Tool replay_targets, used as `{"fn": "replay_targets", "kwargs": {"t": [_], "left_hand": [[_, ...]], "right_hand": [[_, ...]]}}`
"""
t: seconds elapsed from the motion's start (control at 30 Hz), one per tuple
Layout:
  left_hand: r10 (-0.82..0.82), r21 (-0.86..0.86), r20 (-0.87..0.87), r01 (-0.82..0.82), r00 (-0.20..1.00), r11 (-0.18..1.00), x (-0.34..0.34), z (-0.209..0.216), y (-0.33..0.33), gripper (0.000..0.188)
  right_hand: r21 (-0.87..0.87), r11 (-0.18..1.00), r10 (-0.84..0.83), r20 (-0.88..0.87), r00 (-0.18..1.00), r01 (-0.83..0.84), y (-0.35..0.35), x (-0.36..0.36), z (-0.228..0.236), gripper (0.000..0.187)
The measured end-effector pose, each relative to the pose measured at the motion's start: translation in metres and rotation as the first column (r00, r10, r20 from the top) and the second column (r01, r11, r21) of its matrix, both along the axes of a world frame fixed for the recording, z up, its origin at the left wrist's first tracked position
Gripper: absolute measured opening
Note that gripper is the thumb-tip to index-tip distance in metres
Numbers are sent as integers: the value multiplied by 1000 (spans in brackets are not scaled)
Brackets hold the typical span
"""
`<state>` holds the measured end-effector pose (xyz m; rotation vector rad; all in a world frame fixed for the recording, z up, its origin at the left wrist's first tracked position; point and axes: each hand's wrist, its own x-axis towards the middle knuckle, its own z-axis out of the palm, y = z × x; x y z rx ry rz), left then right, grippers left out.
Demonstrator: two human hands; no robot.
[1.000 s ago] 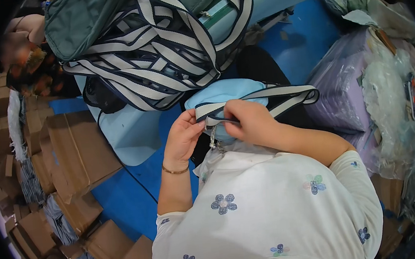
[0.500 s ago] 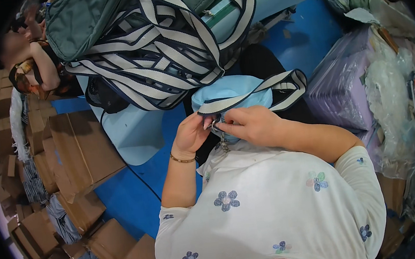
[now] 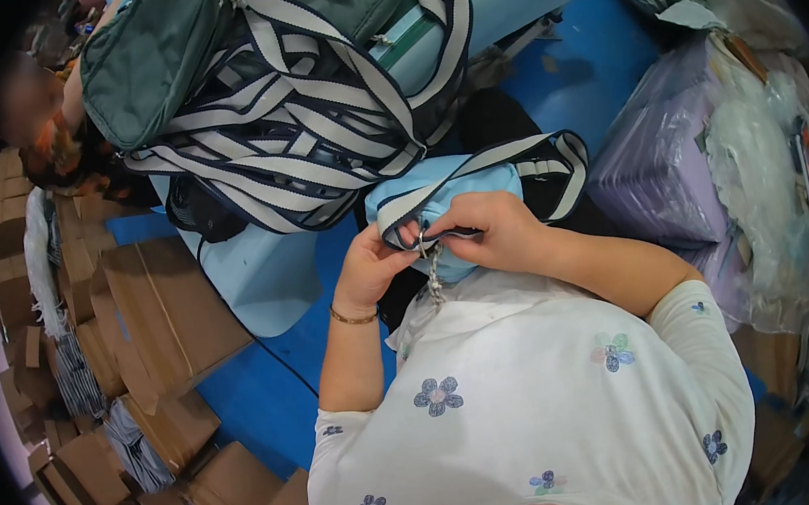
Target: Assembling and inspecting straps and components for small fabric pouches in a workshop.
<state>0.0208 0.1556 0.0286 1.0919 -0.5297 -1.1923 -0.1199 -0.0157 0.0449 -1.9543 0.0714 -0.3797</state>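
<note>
In my lap rests a light blue pouch-like bag (image 3: pixel 505 180), partly covered by my hands. A cream strap with navy edges (image 3: pixel 469 162) runs over it and loops out to the right. My left hand (image 3: pixel 371 261) is closed, pinching the strap's near end. Close against it, my right hand (image 3: pixel 495 232) pinches at a small metal ring or clasp (image 3: pixel 423 243) by that end. Fingers hide part of the fitting, and which piece each fingertip holds is hard to see. Below it hangs a short pale cord (image 3: pixel 434 277).
A heap of similar striped straps (image 3: pixel 315 134) lies ahead beside dark green bags (image 3: pixel 151 67) on a light blue work surface (image 3: pixel 271 280). Cardboard boxes (image 3: pixel 167 309) crowd the left. Plastic-wrapped purple goods (image 3: pixel 658 155) stand on the right. Another person (image 3: pixel 74 153) is at the far left.
The strap end has turned down around the metal fitting between my hands. My right hand has shifted slightly up, with its fingers closer to my left. The whole view has tilted a little.
</note>
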Motion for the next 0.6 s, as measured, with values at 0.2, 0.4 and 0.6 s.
{"fn": "replay_targets", "kwargs": {"t": [0.2, 0.4, 0.6], "left_hand": [[-1, -20, -103, -2, 995, 1000, 3, -7, -6, 13], [133, 194, -222, -90, 966, 977, -9, 9, -20, 14], [-14, 53, 458, -11, 889, 999, -1, -10, -16, 11]], "right_hand": [[-344, 936, 21, 253, 967, 70, 3, -4, -4, 23], [-661, 750, 304, 318, 898, -20, -11, -3, -7, 7], [-783, 608, 437, 195, 878, -129, -17, 2, 5, 6]]}}
